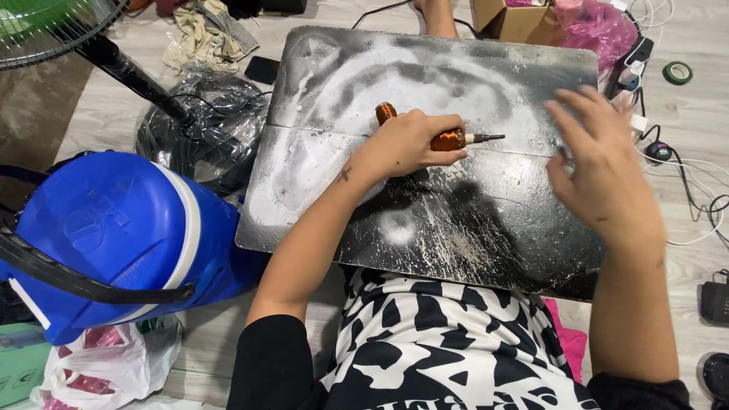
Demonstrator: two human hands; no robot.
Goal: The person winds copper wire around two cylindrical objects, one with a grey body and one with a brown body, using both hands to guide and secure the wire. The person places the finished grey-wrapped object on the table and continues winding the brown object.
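Observation:
My left hand (410,144) is closed around a screwdriver (449,140) with a translucent amber handle. Its short dark shaft points right, just above a black work board (493,235) smeared with white dust. The handle's butt end sticks out to the left of my fist. My right hand (600,167) hovers over the right part of the board with fingers spread and nothing in it; it looks motion-blurred. The board rests over my lap, above a black-and-white patterned shirt.
A blue and white cooler jug (114,235) stands left of the board. Behind it is a fan base (197,129) wrapped in plastic. A cardboard box (516,21) and pink bag (600,26) sit at the back right. Cables, a tape roll (677,73) and adapters lie on the right floor.

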